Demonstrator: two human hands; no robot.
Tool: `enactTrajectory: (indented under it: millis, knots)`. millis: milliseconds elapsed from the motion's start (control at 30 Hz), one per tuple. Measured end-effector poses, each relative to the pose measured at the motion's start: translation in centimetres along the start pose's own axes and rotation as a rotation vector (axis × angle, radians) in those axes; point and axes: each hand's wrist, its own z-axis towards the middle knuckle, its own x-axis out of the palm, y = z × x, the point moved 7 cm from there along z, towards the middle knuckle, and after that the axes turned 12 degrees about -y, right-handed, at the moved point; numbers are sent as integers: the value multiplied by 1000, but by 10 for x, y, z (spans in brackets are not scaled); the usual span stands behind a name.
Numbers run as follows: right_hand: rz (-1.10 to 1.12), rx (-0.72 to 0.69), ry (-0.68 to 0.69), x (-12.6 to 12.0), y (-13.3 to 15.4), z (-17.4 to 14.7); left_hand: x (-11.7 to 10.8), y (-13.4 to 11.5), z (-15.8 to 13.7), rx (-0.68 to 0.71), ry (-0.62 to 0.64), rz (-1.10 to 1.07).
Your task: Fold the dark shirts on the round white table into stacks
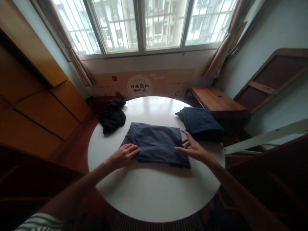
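Observation:
A folded dark grey-blue garment (157,144) lies flat in the middle of the round white table (158,195), with a few soft wrinkles on its top. I cannot tell what kind of garment it is. My left hand (125,155) rests on its left front part, fingers stretched over the cloth. At the right edge, my right hand (193,148) has its fingers spread, the tips at or just over the fabric. A stack of folded navy cloth (201,123) sits beyond my right hand. Crumpled black cloth (112,118) lies at the table's far left.
A wooden side table (218,98) stands behind the table on the right, near a leaning wood-framed panel (269,80). Wooden cabinets (45,109) line the left side. Barred windows (141,25) and a printed poster (163,80) are beyond the table.

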Motion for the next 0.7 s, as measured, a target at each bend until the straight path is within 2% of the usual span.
enactTrajectory:
  millis: [100, 167, 267, 367, 500, 600, 700]
  knots:
    - [-232, -380, -49, 10, 34, -28, 1, -4, -3, 47, -26, 43]
    - [-334, -617, -2, 28, 55, -52, 1, -12, -3, 88, -61, 58]
    - [-450, -843, 38, 52, 75, -74, 2, -26, 1, 163, -113, 66]
    - [-500, -952, -23, 62, 88, -76, -4, -26, 8, 201, -169, 26]
    - [-463, -1038, -77, 64, 105, -71, -27, -1, 19, 190, -229, -34]
    - [-484, -1018, -73, 68, 107, -71, -34, 20, 20, 186, -208, -63]
    - [-558, -955, -37, 70, 95, -73, -28, 27, 9, 178, -177, -105]
